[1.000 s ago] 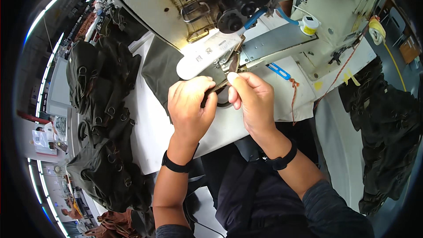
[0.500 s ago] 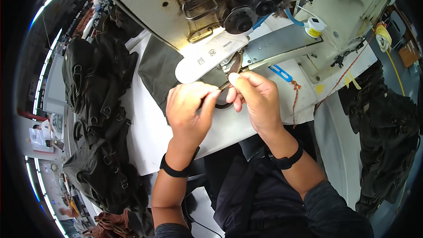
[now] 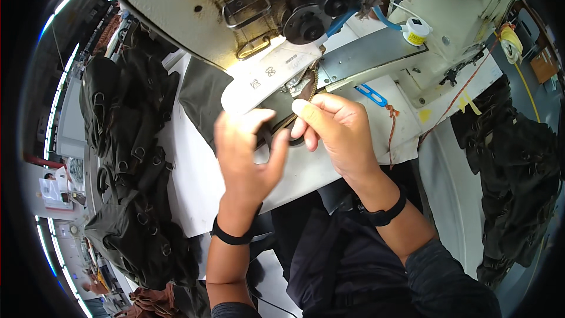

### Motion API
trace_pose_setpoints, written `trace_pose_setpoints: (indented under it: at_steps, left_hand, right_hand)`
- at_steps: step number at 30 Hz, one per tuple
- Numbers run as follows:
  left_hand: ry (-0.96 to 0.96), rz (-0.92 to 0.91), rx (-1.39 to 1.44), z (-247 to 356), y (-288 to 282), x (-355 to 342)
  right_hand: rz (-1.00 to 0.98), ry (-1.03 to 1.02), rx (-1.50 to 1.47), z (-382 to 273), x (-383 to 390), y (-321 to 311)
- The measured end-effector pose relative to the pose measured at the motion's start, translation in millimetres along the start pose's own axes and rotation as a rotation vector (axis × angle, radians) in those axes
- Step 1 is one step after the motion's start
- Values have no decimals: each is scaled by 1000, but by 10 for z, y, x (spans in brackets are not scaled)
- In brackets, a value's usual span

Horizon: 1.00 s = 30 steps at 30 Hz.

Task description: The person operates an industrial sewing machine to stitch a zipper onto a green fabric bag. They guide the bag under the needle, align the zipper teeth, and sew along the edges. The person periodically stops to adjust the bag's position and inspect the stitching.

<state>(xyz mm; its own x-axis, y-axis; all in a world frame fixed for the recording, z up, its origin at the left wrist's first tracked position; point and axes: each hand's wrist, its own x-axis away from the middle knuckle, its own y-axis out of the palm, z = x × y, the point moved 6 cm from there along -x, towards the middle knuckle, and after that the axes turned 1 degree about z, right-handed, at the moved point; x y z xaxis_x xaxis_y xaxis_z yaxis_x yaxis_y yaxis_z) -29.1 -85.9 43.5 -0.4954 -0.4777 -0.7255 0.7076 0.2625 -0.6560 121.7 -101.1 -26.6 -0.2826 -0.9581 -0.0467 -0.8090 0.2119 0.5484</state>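
Note:
My left hand [image 3: 244,150], slightly blurred, is open with thumb and fingers apart and nothing between them. It is just over the dark olive fabric piece [image 3: 200,97]. My right hand [image 3: 341,135] pinches a brass-toothed zipper [image 3: 315,82] between thumb and fingers, though part of the grip is hidden behind the thumb. The zipper curves down from the needle area of a sewing machine [image 3: 376,68], beside a brown strip of material [image 3: 305,86]. A white lamp [image 3: 268,79] with printed marks hangs above the fabric and hides part of it.
The white tabletop [image 3: 194,200] lies under the work. A blue plastic tool [image 3: 371,95] with an orange cord lies right of my right hand. Dark bags with metal rings [image 3: 132,153] are heaped at left, and more dark items [image 3: 521,171] hang at right.
My left hand has let go of the zipper, opened and moved slightly left. My right hand stays at the zipper. The view has shifted a little.

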Motion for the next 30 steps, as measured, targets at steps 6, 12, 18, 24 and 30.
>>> trace_pose_setpoints:
  at_steps: [6, 12, 18, 24, 30]
  left_hand:
    - [83, 6, -24, -6, 174, 33]
    - [33, 63, 56, -76, 145, 9]
    - [-9, 82, 89, -94, 166, 47]
    - [-57, 58, 91, -84, 153, 72]
    - [75, 47, -22, -32, 200, 20]
  right_hand:
    - [35, -22, -11, -26, 47, 61]
    - [59, -42, 16, -32, 82, 95]
    - [49, -63, 46, -48, 75, 108]
    - [44, -68, 17, -25, 59, 105]
    - [84, -64, -5, -23, 60, 118]
